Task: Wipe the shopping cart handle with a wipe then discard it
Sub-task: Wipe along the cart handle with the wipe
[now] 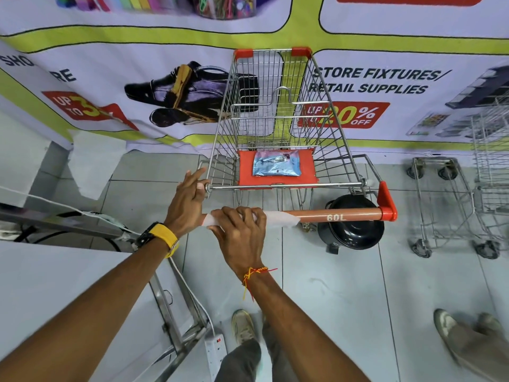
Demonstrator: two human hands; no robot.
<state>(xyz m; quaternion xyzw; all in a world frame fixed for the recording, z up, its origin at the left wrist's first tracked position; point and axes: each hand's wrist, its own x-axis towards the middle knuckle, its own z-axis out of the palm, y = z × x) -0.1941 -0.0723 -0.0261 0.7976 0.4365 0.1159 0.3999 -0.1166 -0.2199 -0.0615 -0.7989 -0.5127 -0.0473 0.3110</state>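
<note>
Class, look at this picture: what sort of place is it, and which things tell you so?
Probably a shop or a mock-up of one: a wire shopping cart with orange trim, a printed wall banner advertising retail discounts, and a second wire cart parked nearby.

Bright, even overhead light with soft, faint shadows on the floor tiles (344,293). Wide-angle bending curves the edges; the top banner (165,64) and lower corners smear with motion blur.

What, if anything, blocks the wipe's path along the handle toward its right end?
Nothing visible does. The right hand presses the wipe around the handle, and the bar beyond it is bare up to the red end cap. The black pot sits below, on the floor.
</note>
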